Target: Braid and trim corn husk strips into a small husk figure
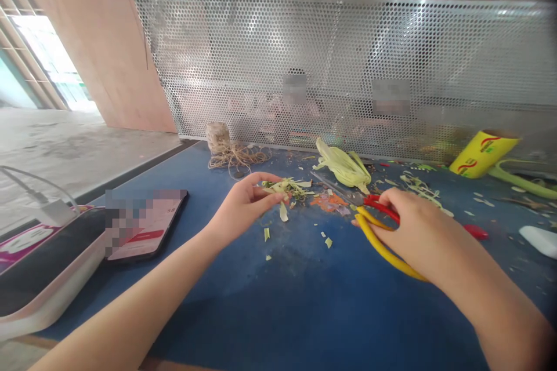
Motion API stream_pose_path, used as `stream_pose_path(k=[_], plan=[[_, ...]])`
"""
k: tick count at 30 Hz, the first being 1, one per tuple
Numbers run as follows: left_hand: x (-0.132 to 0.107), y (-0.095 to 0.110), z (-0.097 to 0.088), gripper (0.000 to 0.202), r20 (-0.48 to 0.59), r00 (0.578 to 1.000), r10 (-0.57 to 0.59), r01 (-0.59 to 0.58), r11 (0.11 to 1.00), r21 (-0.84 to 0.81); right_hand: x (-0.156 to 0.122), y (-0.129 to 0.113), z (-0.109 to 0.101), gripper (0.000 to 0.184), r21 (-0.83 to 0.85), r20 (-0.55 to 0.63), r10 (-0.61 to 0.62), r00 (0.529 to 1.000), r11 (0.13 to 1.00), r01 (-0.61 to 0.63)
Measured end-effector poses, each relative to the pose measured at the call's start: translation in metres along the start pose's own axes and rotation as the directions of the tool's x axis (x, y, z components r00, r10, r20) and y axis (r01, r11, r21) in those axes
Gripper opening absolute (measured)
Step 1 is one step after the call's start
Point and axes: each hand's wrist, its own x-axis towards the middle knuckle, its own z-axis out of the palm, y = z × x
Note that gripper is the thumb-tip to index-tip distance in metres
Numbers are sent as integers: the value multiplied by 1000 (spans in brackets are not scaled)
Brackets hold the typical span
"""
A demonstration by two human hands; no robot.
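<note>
My left hand (250,200) is closed, with pale green plant scraps (289,186) pinched between thumb and fingers, just above the table. My right hand (420,226) grips scissors (380,249) with one yellow and one red handle. The blades point left toward the scraps and do not touch my left hand. Behind the blades lies a pale green corn husk (343,167). Small husk pieces (328,242) are scattered on the blue tabletop (300,313) below my hands, and an orange-purple patch of bits (329,203) lies under the blades.
A phone (150,229) and a white-edged box-like device (47,284) with a cable sit at left. Twine (237,156) lies by a stub-like block (217,136). At right are a yellow roll (483,153) and a white object (539,240). A perforated metal screen (261,40) stands behind; people show through it.
</note>
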Motion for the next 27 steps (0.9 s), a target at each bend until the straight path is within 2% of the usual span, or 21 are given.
stream_pose_path(k=[2,4,6,9,13,15,17,19,22,24,27], plan=[[2,-1,0,31,5,999,-35,35,997,-67,-1,1,9,30,-87,126,33,992,996,-22],[3,-3,1,31,-2,997,-73,72,988,-134,-4,-1,17,28,-119,191,11,982,993,12],[3,-4,2,30,-11,995,-101,97,978,-186,-7,-6,23,22,-83,247,-23,969,995,45],[2,-5,7,24,-31,993,-112,102,969,-224,-7,-9,23,16,72,303,-95,948,994,76],[0,-7,16,22,-77,986,-145,121,961,-248,-2,-18,14,9,310,226,-260,939,933,184],[0,-8,18,22,-96,985,-145,118,963,-244,-2,-35,13,8,403,171,-352,920,877,261],[1,-9,18,22,-109,984,-138,107,963,-248,-5,-58,17,16,450,159,-443,883,828,335],[1,-10,17,22,-120,982,-143,108,958,-265,-12,-81,25,17,386,136,-530,837,807,447],[1,-12,15,24,-137,972,-189,138,939,-315,-21,-106,38,20,171,32,-679,734,727,665],[1,-14,14,28,-144,965,-220,160,927,-340,-25,-113,44,21,75,-33,-738,674,670,738],[2,-17,11,30,-154,959,-238,170,917,-360,-26,-116,49,19,8,-92,-773,628,630,777]])
